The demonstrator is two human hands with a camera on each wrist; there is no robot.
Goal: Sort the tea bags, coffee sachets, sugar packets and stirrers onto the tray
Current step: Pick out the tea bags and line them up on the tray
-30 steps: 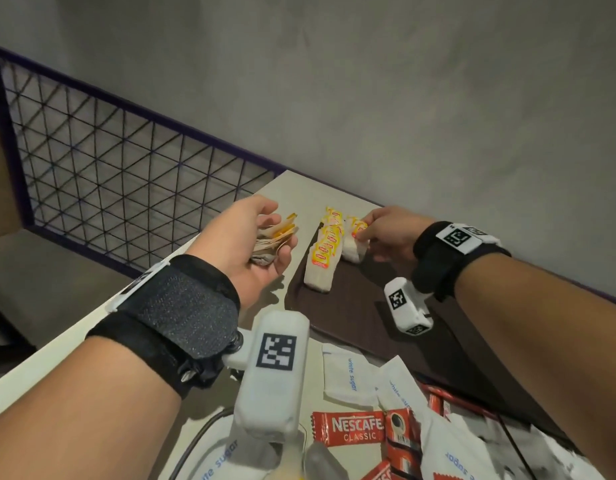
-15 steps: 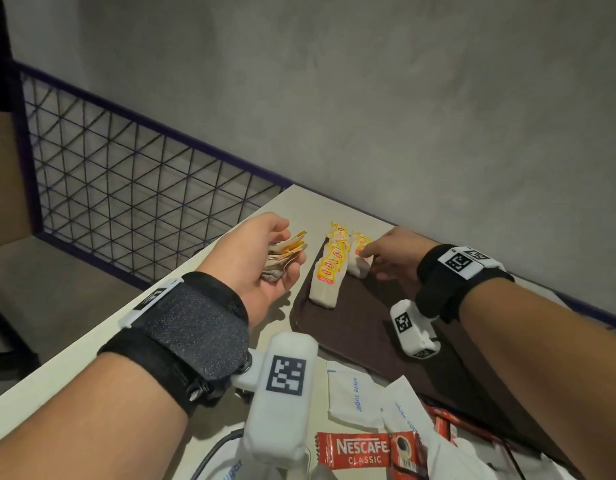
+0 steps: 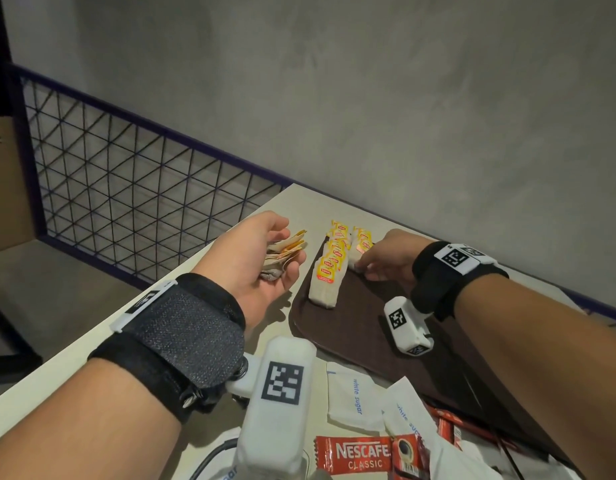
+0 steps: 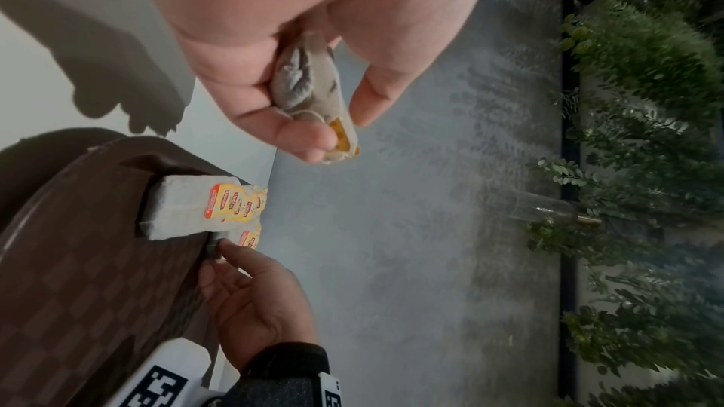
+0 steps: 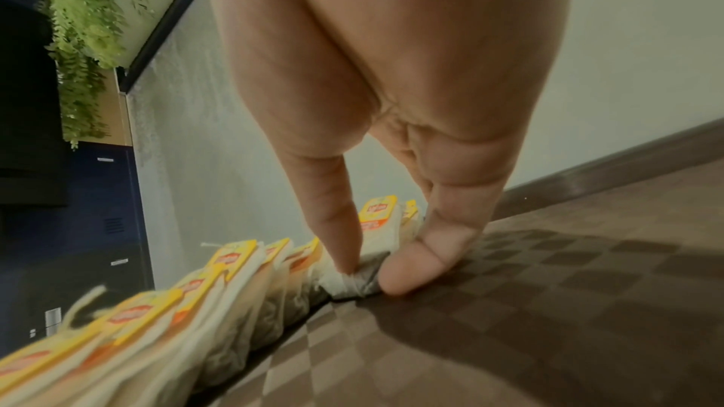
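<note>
We list, on the pale table (image 3: 209,271), a brown tray (image 3: 362,327) with a chequered floor. At its far left corner stands a long row of tea bags (image 3: 329,271) with yellow tags, and just beside it a shorter row (image 3: 360,245).

Right hand (image 3: 386,258): low on the tray at the near end of the shorter row, thumb and forefinger pinching the lower corner of its end bag. Against a second ago we find it a little lower and flatter on the tray; the grip point is unchanged.

Left hand (image 3: 251,258): raised above the table left of the tray, fingers curled round a small bundle of tea bags (image 3: 282,254), tags poking out past the fingertips. We note no change in its hold, only a slight drift as the head camera tilts up.

On the table nearer us, off the tray: white sugar packets (image 3: 351,396), a red Nescafé sachet (image 3: 362,459), more red sachets (image 3: 448,427) along the tray's near edge. All lie as before.
</note>
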